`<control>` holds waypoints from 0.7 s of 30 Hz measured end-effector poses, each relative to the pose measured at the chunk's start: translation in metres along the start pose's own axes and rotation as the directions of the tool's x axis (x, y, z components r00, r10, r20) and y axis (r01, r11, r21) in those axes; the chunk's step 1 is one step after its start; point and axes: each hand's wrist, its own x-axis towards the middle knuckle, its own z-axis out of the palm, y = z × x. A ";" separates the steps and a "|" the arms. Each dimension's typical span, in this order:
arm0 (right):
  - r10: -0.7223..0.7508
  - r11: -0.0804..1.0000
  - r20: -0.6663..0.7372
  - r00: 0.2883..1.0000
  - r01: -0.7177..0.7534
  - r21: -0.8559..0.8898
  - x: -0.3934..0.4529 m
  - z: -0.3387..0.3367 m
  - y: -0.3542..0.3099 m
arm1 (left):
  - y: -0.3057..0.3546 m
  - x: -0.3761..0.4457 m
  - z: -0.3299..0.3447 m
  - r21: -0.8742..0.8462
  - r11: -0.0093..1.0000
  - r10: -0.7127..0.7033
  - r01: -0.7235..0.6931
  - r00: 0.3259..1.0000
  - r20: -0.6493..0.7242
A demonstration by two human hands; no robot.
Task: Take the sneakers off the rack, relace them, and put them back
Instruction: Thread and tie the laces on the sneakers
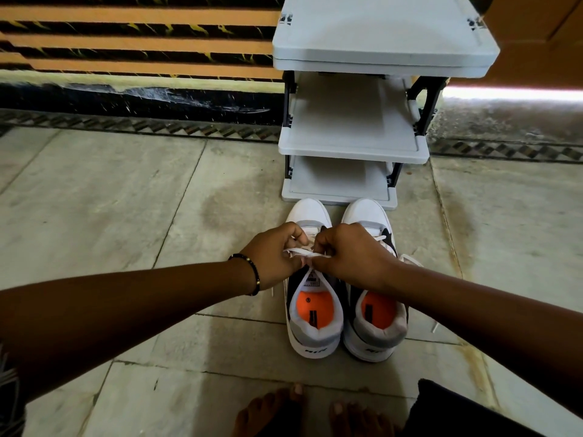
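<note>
Two white, grey and black sneakers with orange insoles stand side by side on the floor, toes toward the rack: the left sneaker (pixel 310 323) and the right sneaker (pixel 375 335). Both of my hands meet over the left sneaker's tongue. My left hand (pixel 274 257) pinches one end of its white lace (pixel 304 253). My right hand (pixel 350 257) pinches the other end, and the lace is stretched between the fingers. My right hand covers part of the right sneaker's laces, whose loose ends trail to the right.
A grey three-tier shoe rack (pixel 353 143) stands just beyond the sneakers' toes, against the wall, with bare shelves. Stone floor tiles (pixel 110 200) spread to the left and right. My bare feet (pixel 284 411) are at the bottom edge.
</note>
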 end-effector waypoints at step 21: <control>-0.050 0.997 -0.005 0.999 0.050 -0.061 -0.002 -0.006 0.002 | 0.017 -0.005 -0.006 -0.385 0.816 -0.380 0.430 0.903 0.203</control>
